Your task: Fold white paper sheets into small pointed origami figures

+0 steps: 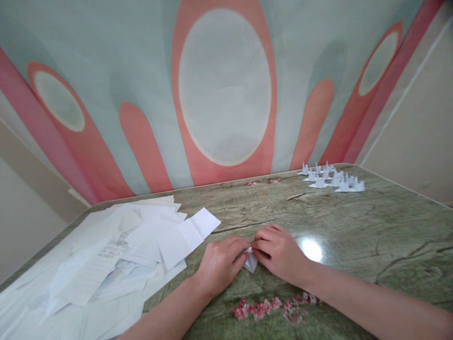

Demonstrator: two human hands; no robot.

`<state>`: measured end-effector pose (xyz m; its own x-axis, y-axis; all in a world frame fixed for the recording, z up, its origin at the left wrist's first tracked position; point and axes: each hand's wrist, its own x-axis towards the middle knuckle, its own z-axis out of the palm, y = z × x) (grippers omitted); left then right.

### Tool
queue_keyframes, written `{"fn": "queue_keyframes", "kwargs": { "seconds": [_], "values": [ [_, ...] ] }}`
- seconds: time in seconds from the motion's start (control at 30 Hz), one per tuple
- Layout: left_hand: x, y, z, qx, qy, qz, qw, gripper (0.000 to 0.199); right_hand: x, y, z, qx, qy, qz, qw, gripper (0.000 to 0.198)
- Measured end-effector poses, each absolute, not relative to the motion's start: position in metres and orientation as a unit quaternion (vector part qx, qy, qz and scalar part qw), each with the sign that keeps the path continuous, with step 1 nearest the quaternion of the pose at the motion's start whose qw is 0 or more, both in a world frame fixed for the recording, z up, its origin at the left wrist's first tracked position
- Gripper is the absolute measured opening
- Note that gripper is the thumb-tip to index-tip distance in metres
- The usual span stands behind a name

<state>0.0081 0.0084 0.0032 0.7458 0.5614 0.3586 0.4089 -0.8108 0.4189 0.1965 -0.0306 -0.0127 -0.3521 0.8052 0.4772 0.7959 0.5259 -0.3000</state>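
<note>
A small piece of folded white paper (pixel 251 264) lies at the front middle of the table, pinched between both hands. My left hand (pixel 222 260) is closed on its left side, thumb and fingers pressed together. From the right, my right hand (pixel 278 250) grips the upper part with bent fingers. A pointed lower corner of the paper shows below the fingertips; its upper part is hidden by them. Several folded white paper cranes (pixel 327 177) stand grouped at the back right of the table.
On the left spreads a large heap of white paper sheets (pixel 141 250), some with printing, overlapping loosely. A creased white sheet (pixel 205 222) sticks out from its right edge. The wood-patterned table (pixel 354 236) meets a patterned backdrop (pixel 226 174) at the back.
</note>
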Motion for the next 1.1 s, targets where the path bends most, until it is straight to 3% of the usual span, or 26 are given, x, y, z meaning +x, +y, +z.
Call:
{"fn": "queue_keyframes", "kwargs": {
  "seconds": [0.47,1.1],
  "values": [
    [0.0076,0.0076,0.003,0.937,0.234,0.244,0.09,0.018,0.1972,-0.0301,-0.0097,-0.446,-0.85,-0.109,0.257,0.014],
    [0.0073,0.0056,0.0021,0.942,0.265,0.186,0.092,0.02,0.2007,-0.0296,-0.0134,-0.442,-0.849,-0.092,0.275,0.008]
  ]
}}
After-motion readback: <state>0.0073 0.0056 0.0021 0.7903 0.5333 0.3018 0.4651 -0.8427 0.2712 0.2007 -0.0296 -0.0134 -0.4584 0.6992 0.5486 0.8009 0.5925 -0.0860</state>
